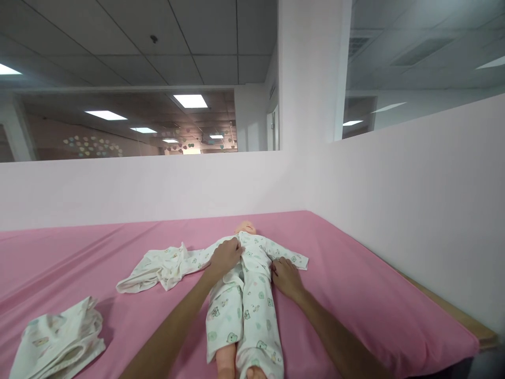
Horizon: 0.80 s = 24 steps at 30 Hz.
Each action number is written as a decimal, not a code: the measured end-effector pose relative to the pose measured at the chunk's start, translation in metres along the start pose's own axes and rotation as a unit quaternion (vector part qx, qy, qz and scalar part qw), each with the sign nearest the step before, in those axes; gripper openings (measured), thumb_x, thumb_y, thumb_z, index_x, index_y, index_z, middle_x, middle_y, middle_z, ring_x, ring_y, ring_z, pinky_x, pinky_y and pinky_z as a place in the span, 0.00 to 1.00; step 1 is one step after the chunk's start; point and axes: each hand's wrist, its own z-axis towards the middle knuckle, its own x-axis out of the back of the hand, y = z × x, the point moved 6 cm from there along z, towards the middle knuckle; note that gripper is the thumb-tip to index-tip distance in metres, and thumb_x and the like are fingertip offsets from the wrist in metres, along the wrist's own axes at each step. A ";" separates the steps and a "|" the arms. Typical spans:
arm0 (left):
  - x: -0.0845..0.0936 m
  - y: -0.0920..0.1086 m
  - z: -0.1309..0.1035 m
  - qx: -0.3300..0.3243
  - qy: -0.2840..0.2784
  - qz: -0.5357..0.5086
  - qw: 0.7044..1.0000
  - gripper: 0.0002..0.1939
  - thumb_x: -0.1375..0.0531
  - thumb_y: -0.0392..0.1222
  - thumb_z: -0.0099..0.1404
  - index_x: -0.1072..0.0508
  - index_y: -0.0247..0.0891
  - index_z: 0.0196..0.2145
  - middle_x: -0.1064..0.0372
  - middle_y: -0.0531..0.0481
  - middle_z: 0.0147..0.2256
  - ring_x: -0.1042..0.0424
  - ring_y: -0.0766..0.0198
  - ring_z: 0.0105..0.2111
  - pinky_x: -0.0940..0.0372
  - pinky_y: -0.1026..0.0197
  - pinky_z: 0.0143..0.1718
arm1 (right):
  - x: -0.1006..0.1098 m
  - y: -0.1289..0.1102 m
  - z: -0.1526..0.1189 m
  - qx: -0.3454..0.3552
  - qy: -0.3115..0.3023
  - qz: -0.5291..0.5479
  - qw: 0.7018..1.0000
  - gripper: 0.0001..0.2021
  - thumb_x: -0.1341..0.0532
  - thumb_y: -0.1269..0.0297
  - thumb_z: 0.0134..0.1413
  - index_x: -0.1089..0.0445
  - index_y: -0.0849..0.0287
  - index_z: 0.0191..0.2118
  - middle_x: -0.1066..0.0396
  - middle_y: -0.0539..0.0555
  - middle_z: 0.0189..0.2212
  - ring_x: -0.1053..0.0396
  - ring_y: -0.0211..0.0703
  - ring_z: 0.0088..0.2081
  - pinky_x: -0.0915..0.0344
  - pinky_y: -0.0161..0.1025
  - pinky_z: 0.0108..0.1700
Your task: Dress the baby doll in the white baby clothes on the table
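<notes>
A baby doll (246, 227) lies on its back with its head at the far end and its feet near me. It wears a white long-sleeved baby shirt (256, 247) and matching printed trousers (258, 305). The bare feet stick out of the trouser legs. My left hand (226, 257) is closed at the chest, its fingers pinching the shirt front. Beside the doll's waist on the right, my right hand (287, 276) has curled fingers against the edge of the clothes. Whatever cloth they pinch is hidden.
A pink sheet (331, 305) covers the bed beneath the doll. Crumpled white printed cloth (158, 268) spreads left of the doll, by its sleeve. A folded white printed cloth (59, 337) lies at the near left. White walls (414, 195) with windows enclose the back and right sides.
</notes>
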 end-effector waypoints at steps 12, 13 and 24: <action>0.001 0.027 -0.015 -0.019 -0.003 0.170 0.985 0.09 0.48 0.30 0.66 0.31 0.32 0.42 0.29 0.36 0.37 0.27 0.50 0.39 0.38 0.56 0.38 | 0.000 0.001 0.000 -0.003 -0.002 0.010 1.000 0.10 0.49 0.70 0.60 0.29 0.58 0.39 0.31 0.57 0.44 0.35 0.46 0.45 0.45 0.39 0.44; 0.000 0.028 -0.016 -0.021 -0.005 0.175 0.984 0.09 0.48 0.30 0.67 0.31 0.32 0.42 0.29 0.36 0.36 0.27 0.50 0.39 0.38 0.56 0.38 | 0.000 0.001 0.000 -0.003 -0.002 0.011 1.000 0.11 0.49 0.70 0.60 0.29 0.58 0.39 0.31 0.57 0.44 0.35 0.46 0.45 0.45 0.39 0.44; -0.003 0.033 -0.017 -0.038 -0.019 0.176 0.983 0.10 0.50 0.29 0.68 0.31 0.32 0.42 0.29 0.37 0.36 0.27 0.51 0.38 0.39 0.56 0.38 | -0.001 0.000 0.000 -0.001 0.004 0.008 1.000 0.11 0.49 0.68 0.60 0.30 0.59 0.39 0.31 0.58 0.44 0.35 0.48 0.45 0.45 0.40 0.44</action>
